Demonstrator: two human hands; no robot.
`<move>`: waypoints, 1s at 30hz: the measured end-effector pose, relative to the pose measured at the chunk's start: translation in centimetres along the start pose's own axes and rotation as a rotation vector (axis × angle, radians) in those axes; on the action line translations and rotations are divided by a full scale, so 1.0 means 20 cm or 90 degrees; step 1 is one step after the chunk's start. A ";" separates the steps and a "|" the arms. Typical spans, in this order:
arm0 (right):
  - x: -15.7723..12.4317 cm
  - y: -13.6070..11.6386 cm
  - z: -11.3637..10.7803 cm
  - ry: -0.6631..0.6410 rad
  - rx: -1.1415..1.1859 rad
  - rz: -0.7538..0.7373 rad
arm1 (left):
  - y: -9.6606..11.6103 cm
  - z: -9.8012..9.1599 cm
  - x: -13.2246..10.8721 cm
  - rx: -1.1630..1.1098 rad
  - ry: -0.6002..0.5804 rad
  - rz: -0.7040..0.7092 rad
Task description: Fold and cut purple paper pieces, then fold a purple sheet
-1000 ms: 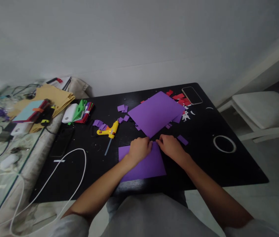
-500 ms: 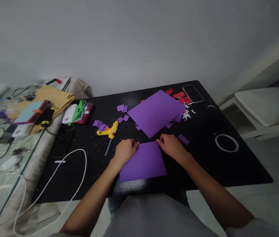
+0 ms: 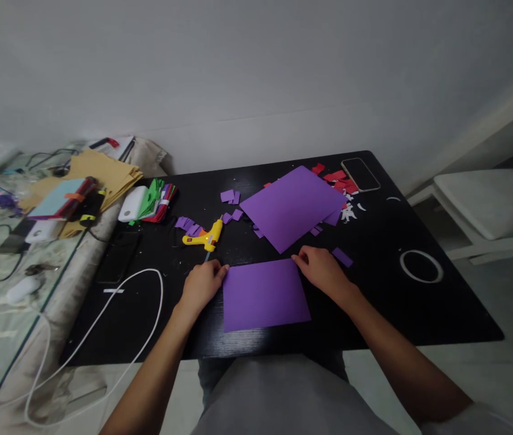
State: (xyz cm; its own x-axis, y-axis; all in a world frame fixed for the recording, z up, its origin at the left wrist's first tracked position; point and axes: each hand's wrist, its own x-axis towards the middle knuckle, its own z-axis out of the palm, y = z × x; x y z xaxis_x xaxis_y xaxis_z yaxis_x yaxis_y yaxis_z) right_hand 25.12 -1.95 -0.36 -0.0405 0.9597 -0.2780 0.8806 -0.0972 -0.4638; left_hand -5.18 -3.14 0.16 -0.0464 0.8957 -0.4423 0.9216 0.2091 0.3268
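A purple sheet of paper (image 3: 265,296) lies near the front edge of the black table (image 3: 419,320). My left hand (image 3: 202,281) pinches its far left corner, fingers curled. At the far right corner, my right hand (image 3: 319,266) grips the same sheet between thumb and fingers. Behind it rests a larger purple sheet (image 3: 290,208), turned like a diamond over other paper. A yellow glue gun (image 3: 206,237) lies just beyond my left hand, which partly covers its glue stick. A small purple strip (image 3: 342,257) is beside my right hand.
Red scraps (image 3: 340,180) and white scraps (image 3: 349,211) lie near a phone (image 3: 360,174) at the back right. A white ring (image 3: 422,266) is on the right. At left are a white cable (image 3: 159,308), a dark phone (image 3: 118,257) and bundled coloured strips (image 3: 161,202).
My left hand has moved left along the sheet's far edge to its corner. My right hand stays at the other corner. The view has shifted slightly.
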 end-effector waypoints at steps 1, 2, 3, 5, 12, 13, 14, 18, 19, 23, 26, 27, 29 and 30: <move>-0.01 0.01 0.00 0.015 0.026 -0.011 | 0.00 0.00 0.00 -0.004 0.002 -0.002; -0.01 0.02 0.01 0.030 0.054 -0.022 | 0.00 0.01 0.00 -0.010 0.003 -0.001; -0.02 0.02 0.01 0.039 0.078 -0.032 | 0.00 0.01 -0.01 -0.015 0.005 0.002; -0.04 0.03 0.01 0.039 0.096 -0.050 | 0.00 0.01 -0.01 -0.020 0.011 0.012; -0.08 0.02 0.02 0.022 0.067 -0.070 | 0.00 0.03 -0.02 0.004 0.046 0.026; -0.08 0.02 0.02 0.018 0.086 -0.075 | 0.00 0.04 -0.02 0.006 0.051 0.030; -0.08 0.01 0.03 0.009 0.113 -0.083 | 0.00 0.04 -0.02 0.004 0.061 0.033; -0.12 -0.03 0.01 -0.042 0.272 -0.141 | 0.04 0.08 -0.06 -0.067 0.213 0.147; -0.14 -0.04 0.00 -0.055 0.317 -0.153 | 0.06 0.09 -0.08 -0.100 0.257 0.221; -0.23 -0.09 -0.05 -0.122 0.502 -0.181 | 0.15 0.15 -0.11 -0.216 0.239 0.491; -0.24 -0.07 -0.07 -0.251 0.643 -0.174 | 0.17 0.20 -0.09 -0.305 0.189 0.522; -0.23 -0.05 -0.07 -0.280 0.693 -0.154 | 0.16 0.21 -0.08 -0.347 0.176 0.509; -0.20 0.00 -0.05 -0.300 0.751 -0.091 | 0.14 0.22 -0.05 -0.444 0.141 0.463; -0.18 0.03 -0.03 -0.307 0.745 -0.056 | 0.12 0.23 -0.04 -0.495 0.119 0.437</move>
State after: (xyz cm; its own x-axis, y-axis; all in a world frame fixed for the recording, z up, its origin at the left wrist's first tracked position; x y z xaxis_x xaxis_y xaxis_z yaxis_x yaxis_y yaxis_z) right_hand 26.09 -5.32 0.93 -0.4620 0.8056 -0.3710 -0.0660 -0.4484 -0.8914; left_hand -1.09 -5.18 -2.44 0.2712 0.9500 0.1549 0.2746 -0.2306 0.9335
